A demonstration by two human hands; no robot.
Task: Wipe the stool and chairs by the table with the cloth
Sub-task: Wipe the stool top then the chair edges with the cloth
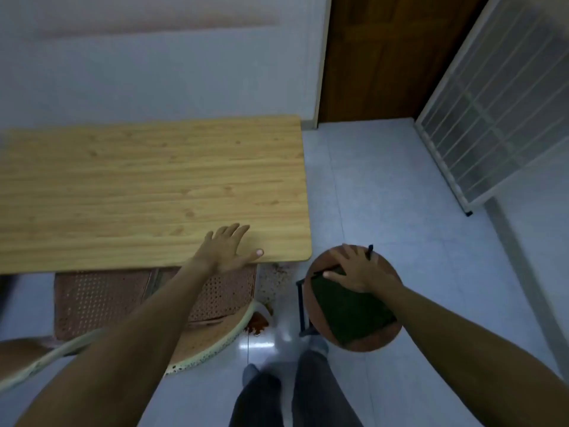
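A round brown stool [378,342] stands on the floor just right of the table's near corner. A dark green cloth [351,309] lies flat on its seat. My right hand [357,269] presses on the cloth's far end with fingers spread. My left hand [228,248] rests flat and open on the near edge of the wooden table [147,186]. A chair with a perforated reddish seat [101,297] and pale curved back rail [212,346] is tucked under the table, below my left arm.
A brown door [378,57] and a white slatted rack [498,112] leaning on the wall stand at the back right. My legs and feet [295,392] are on the shiny tiled floor [400,186] between chair and stool.
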